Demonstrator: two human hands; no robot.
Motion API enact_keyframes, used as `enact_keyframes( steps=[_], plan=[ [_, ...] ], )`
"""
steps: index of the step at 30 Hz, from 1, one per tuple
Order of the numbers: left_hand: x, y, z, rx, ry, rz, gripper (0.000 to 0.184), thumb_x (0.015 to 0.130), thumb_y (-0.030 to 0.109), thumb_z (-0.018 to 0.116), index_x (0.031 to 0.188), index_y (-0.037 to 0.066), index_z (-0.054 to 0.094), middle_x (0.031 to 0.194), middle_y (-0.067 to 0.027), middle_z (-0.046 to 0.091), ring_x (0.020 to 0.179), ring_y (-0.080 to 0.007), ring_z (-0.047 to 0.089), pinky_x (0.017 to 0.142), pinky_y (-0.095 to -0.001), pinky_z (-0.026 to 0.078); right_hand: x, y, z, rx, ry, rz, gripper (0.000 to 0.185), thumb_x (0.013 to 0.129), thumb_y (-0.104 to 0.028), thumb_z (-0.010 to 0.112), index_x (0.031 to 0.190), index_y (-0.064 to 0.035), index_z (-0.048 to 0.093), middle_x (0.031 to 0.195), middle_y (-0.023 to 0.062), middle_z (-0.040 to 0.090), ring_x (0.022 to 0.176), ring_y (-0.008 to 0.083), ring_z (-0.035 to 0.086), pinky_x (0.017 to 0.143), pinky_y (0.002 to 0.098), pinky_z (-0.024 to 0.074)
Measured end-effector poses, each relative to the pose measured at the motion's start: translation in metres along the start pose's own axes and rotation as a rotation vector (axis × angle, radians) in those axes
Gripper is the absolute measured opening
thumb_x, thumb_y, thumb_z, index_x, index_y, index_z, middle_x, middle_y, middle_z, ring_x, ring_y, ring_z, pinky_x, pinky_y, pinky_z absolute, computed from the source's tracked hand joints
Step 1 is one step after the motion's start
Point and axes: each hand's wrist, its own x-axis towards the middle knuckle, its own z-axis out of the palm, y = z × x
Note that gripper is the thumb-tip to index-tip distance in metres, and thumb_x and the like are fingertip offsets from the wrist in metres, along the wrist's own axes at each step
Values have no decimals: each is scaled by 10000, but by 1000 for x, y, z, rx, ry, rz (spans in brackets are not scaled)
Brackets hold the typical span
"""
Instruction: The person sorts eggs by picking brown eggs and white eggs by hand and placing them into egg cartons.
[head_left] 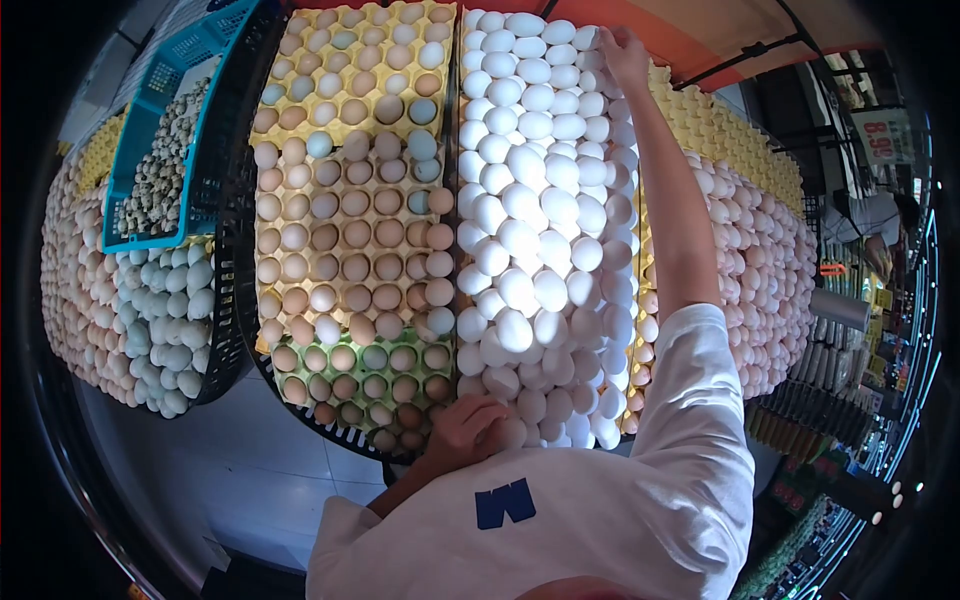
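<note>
My right hand [625,60] reaches to the far end of a long block of white eggs [535,126]. Its fingers are bent together beside the last eggs at the right edge, and whatever they hold is hidden. At the near end, my left hand [464,430] is curled low over the border between the white eggs and the brown ones. Its fingers are closed, and a pinkish egg [508,432] lies against or partly under them; I cannot tell if it is gripped. Left of the white block, brown eggs [324,236] sit in rows in pulp trays.
A yellow egg tray [350,55] lies at the back left and a green tray [330,385] at the front left. The blue basket [150,240] holds speckled quail eggs. Pale bluish eggs [170,330] lie below it. Pink eggs [760,290] are piled to the right.
</note>
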Motion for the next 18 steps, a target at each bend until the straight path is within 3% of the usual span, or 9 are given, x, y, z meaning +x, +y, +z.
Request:
enact_keyframes(
  steps=[4,7,9,12,18],
  plan=[
    [-2,5,-3,9,-3,-19,250,696,2,687,935,53,637,922,-89,617,765,-259,622,616,-346,509,-21,-7,-27,-47,36,-44,351,872,-314,636,1030,0,650,900,115,698,850,204,662,771,313,502],
    [-5,8,-4,19,2,-30,198,746,21,677,936,50,632,924,-88,619,783,-266,621,633,-353,506,-68,-24,-62,165,-71,-111,305,861,-288,631,1022,-30,662,886,111,695,783,198,656,694,329,507],
    [-12,10,-5,5,-17,-89,174,787,47,664,957,43,626,939,-92,616,807,-282,614,664,-359,503,-121,-63,-99,317,-263,-123,215,874,-184,617,1006,-21,665,852,76,682,746,123,607,665,273,489],
    [-22,9,-5,20,-42,-182,165,812,55,640,976,42,623,980,-110,594,852,-290,605,719,-363,499,-200,-103,-146,371,-464,-114,189,891,-157,590,986,-11,664,850,41,665,737,109,578,653,259,483],
    [-40,8,-1,110,-64,-129,242,828,74,634,1062,30,594,1063,-101,558,921,-269,585,759,-355,493,-333,-147,-213,251,-702,-259,175,890,-158,608,984,-22,666,861,68,646,701,173,576,636,296,480]
  ],
)
